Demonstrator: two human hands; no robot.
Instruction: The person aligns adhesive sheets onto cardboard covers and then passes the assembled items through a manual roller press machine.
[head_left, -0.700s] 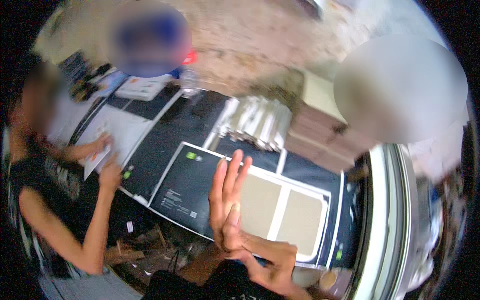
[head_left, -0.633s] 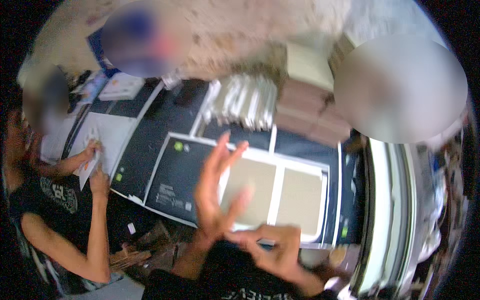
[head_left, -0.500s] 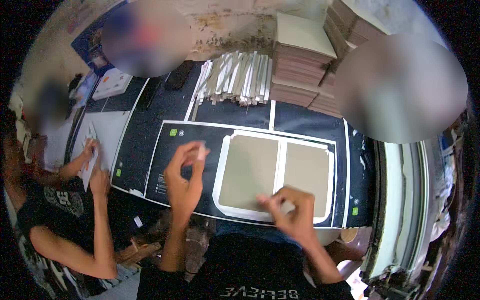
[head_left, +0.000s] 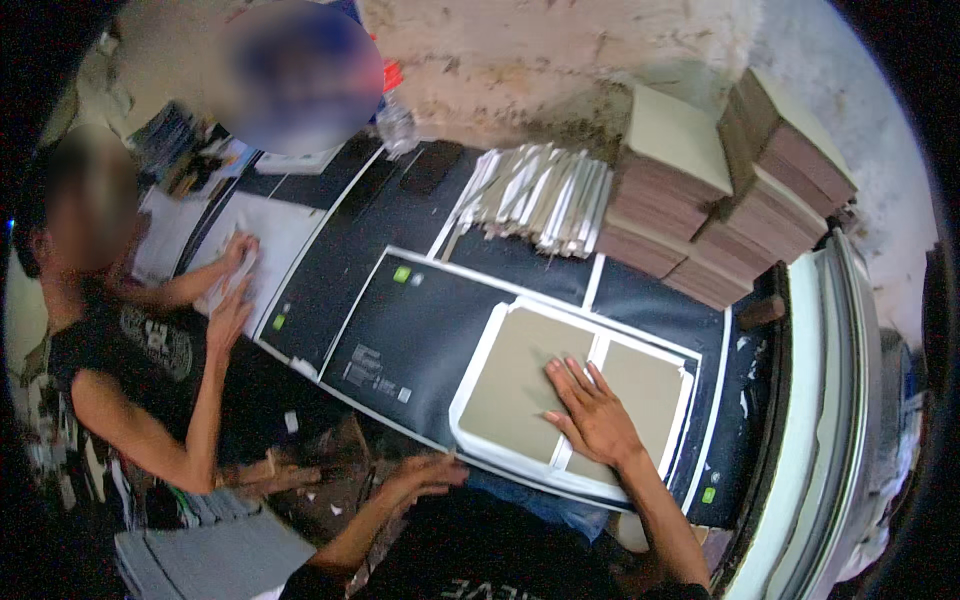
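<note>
Two grey-brown boards, a larger left one and a narrower right one, lie side by side on a white sheet. Part of this sheet shows as a white border around them and as a strip between them. My right hand rests flat across the boards and the white strip, fingers spread, holding nothing. By the table's front edge, left of the white sheet, is my left hand, its fingers stretched out and nothing visible in them.
Black table mat with white lines lies beneath. Behind are a bundle of white and grey strips and tall board stacks. A pale curved-edged machine borders the right. At left, a co-worker's hands handle white paper. A clear bottle stands at the back.
My right hand has moved up from the front edge and now lies flat on the boards. My left hand has dropped from above the mat to the front edge. The view has shifted.
</note>
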